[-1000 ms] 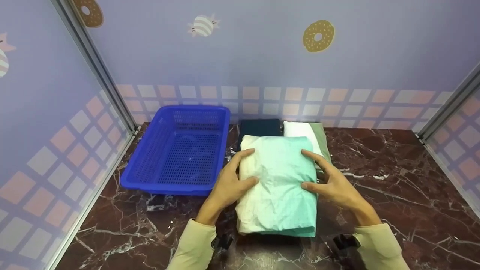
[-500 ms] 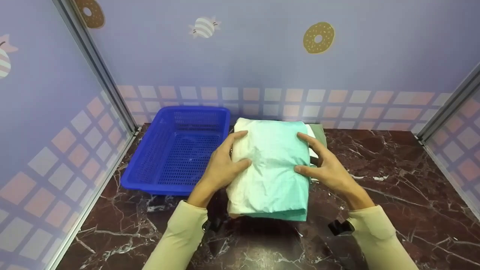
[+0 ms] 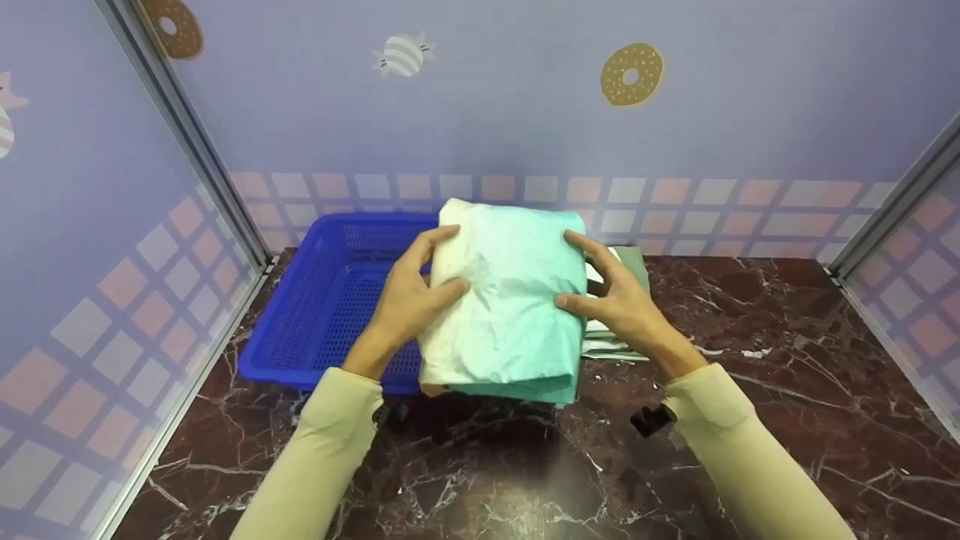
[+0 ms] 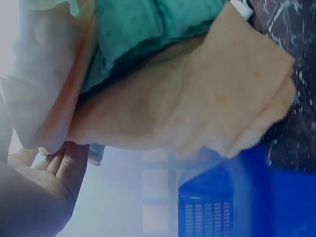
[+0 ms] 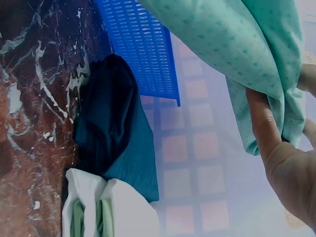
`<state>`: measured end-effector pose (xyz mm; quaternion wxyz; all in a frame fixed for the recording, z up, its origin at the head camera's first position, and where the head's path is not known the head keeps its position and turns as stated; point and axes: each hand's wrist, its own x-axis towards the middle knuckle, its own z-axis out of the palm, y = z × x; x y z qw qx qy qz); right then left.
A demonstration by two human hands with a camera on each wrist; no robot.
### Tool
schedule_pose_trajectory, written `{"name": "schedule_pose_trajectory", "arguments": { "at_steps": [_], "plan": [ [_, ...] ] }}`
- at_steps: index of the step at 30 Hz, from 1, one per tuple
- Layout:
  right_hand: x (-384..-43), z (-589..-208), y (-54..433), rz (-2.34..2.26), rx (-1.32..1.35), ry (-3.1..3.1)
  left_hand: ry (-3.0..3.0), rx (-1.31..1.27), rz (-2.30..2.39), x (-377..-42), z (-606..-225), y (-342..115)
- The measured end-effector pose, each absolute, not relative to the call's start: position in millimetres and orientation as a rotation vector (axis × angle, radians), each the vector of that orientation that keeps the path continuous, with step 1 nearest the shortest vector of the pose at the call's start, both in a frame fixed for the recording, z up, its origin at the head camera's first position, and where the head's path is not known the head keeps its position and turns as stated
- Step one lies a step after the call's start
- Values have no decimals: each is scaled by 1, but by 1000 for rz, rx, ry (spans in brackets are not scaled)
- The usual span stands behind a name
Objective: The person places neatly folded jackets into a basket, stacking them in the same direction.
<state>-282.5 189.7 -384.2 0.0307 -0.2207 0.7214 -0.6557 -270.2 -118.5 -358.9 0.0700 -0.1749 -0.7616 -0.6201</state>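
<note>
A folded cloth (image 3: 510,307), cream at its left and mint green at its right, is held raised between both hands. My left hand (image 3: 405,304) grips its left edge, thumb on top and other fingers partly hidden. Along the right edge, my right hand (image 3: 619,296) pinches the layers, and its fingers show around the green fabric (image 5: 232,44) in the right wrist view. The cloth overlaps the right side of a blue plastic basket (image 3: 262,364) in the head view. From the left wrist, loose cream folds (image 4: 227,89) hang below the green layers.
A dark blue folded cloth (image 5: 111,123) and a white and green folded cloth (image 5: 128,207) lie side by side on the dark red marbled tabletop (image 3: 750,390). Patterned lilac panels (image 3: 510,112) stand at the back and both sides.
Both hands have carried the folded cloth away from the body and leftward, from in front of the dark and white cloths to partly over the basket. The basket has stayed put.
</note>
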Motion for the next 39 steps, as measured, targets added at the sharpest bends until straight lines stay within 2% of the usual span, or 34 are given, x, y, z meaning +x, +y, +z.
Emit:
{"name": "schedule_pose_trajectory", "arguments": {
  "at_steps": [20,39],
  "plan": [
    [-312,-352,134,-1943,-670,2313,-2348,-425,-1800,-301,-330,-170],
    [-324,-338,69,-1975,-609,2191,-2441,-325,-1723,-307,-312,-226]
  ]
}}
